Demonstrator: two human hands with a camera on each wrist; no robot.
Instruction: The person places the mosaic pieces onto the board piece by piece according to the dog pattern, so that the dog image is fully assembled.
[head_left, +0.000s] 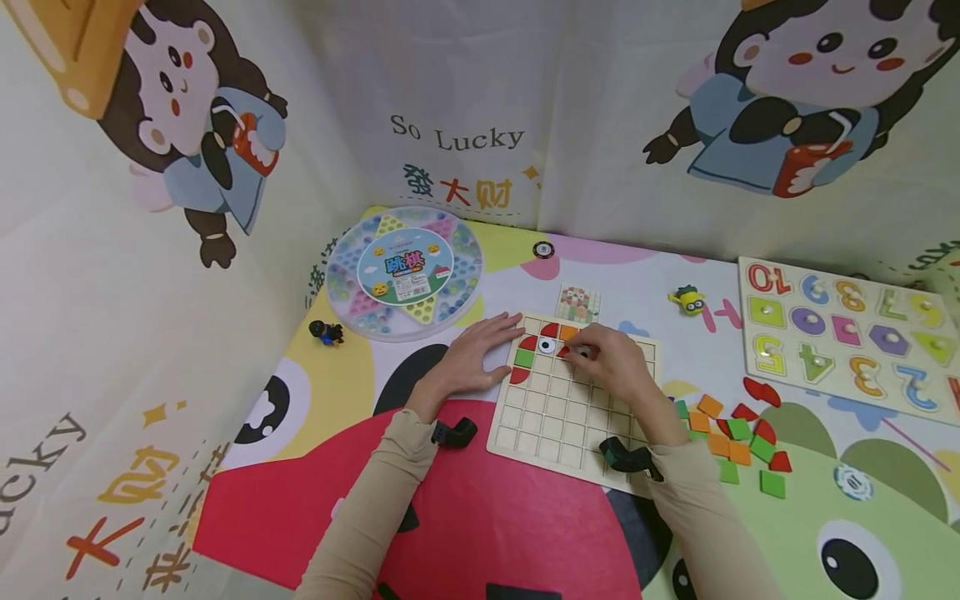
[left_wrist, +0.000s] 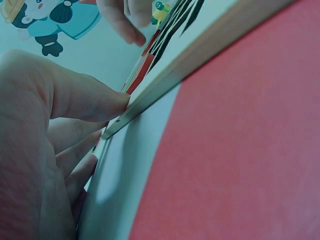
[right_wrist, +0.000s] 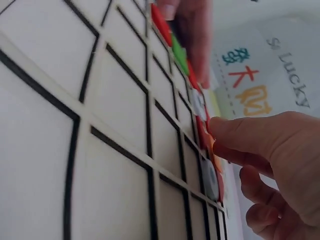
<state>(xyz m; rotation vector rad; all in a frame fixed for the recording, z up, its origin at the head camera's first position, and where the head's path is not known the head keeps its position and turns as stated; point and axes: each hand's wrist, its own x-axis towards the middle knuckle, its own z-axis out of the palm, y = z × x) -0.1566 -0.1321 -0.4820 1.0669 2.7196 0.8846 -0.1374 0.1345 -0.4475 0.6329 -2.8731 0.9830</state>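
Note:
A wooden grid board [head_left: 547, 417] lies on the patterned tablecloth. Along its upper left cells sit a green square [head_left: 523, 358], a red rounded piece [head_left: 519, 376], a white eye piece [head_left: 547, 344] and an orange square [head_left: 568, 332]. My left hand [head_left: 476, 357] rests at the board's left edge, its thumb [left_wrist: 95, 100] extended against the rim and its fingers beyond the corner. Over the upper rows, my right hand [head_left: 618, 367] pinches a small red piece [head_left: 564, 352] between thumb and index finger, low over a cell. That hand partly covers a second eye piece [right_wrist: 210, 179].
Loose red, orange and green pieces [head_left: 738, 450] lie right of the board. Behind it is a small pattern card [head_left: 577, 303]. A round Chinese checkers box [head_left: 405, 267] stands back left, a number puzzle board [head_left: 847, 333] back right. A yellow toy figure [head_left: 687, 300] sits between.

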